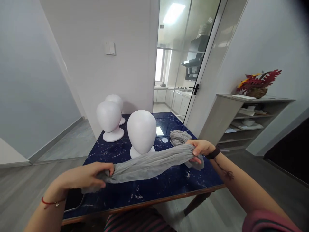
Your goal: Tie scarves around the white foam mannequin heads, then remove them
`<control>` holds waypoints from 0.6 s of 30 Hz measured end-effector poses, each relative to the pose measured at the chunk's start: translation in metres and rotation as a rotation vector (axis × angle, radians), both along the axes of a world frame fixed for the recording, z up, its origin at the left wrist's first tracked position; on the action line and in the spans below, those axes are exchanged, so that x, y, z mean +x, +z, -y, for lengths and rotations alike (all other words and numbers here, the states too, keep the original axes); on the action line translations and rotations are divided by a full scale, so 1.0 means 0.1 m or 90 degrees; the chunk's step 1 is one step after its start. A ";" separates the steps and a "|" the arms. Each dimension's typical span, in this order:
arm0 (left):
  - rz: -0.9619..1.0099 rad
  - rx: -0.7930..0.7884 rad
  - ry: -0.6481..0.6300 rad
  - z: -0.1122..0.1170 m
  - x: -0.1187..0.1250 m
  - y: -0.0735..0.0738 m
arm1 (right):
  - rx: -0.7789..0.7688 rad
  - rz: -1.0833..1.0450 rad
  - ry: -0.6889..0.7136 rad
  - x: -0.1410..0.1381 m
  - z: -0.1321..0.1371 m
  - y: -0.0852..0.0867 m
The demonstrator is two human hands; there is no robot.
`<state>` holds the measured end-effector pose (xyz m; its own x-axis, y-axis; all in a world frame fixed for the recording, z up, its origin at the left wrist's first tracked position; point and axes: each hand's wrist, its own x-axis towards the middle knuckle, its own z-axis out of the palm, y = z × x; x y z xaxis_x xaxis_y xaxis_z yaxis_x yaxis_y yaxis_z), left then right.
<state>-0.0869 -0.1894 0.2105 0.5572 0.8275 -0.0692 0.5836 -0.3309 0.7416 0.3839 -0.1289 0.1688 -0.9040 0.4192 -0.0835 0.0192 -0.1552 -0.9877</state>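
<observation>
A long grey scarf (149, 164), gathered into loose folds, stretches between my two hands above the table. My left hand (93, 175) grips its left end, with some cloth trailing below the fingers. Its other end is bunched in my right hand (199, 149), and a short tail hangs beneath. Just behind the scarf stands a white mannequin head (142, 132), upright on its round base, whose lower front the cloth partly hides. Beyond my right hand a second crumpled grey scarf (180, 137) lies on the table.
Two more white mannequin heads (109, 117) stand at the back left of the dark blue marbled table (169, 175). A dark flat device (74, 199) lies by my left wrist. A glass door (178, 64) is behind, and a shelf unit (217, 119) with a flower basket stands right.
</observation>
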 end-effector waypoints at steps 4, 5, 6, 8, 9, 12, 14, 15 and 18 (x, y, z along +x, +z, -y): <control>-0.106 -0.023 -0.011 0.08 0.19 -0.11 | -0.039 0.034 0.093 -0.46 0.02 0.12; -0.066 -0.007 -0.015 0.07 0.31 -0.09 | -0.051 0.053 0.129 -0.58 0.02 0.18; -0.005 0.006 -0.035 0.03 0.45 -0.07 | -0.058 0.071 0.164 -0.68 0.01 0.24; 0.148 0.003 -0.097 -0.07 0.80 -0.04 | -0.060 0.092 0.216 -0.86 0.00 0.38; 0.194 -0.003 -0.132 -0.14 0.99 -0.04 | -0.059 0.095 0.235 -0.92 -0.01 0.45; 0.240 -0.139 -0.297 -0.33 1.46 -0.12 | -0.064 0.078 0.244 -1.02 -0.03 0.62; 0.236 -0.323 -0.448 -0.39 1.62 -0.24 | -0.066 0.054 0.215 -0.99 -0.04 0.68; 0.232 -0.423 -0.516 -0.39 1.64 -0.31 | -0.067 0.039 0.197 -0.95 -0.05 0.69; 0.256 -0.640 -0.618 -0.33 1.50 -0.47 | -0.080 -0.026 0.157 -0.77 -0.05 0.69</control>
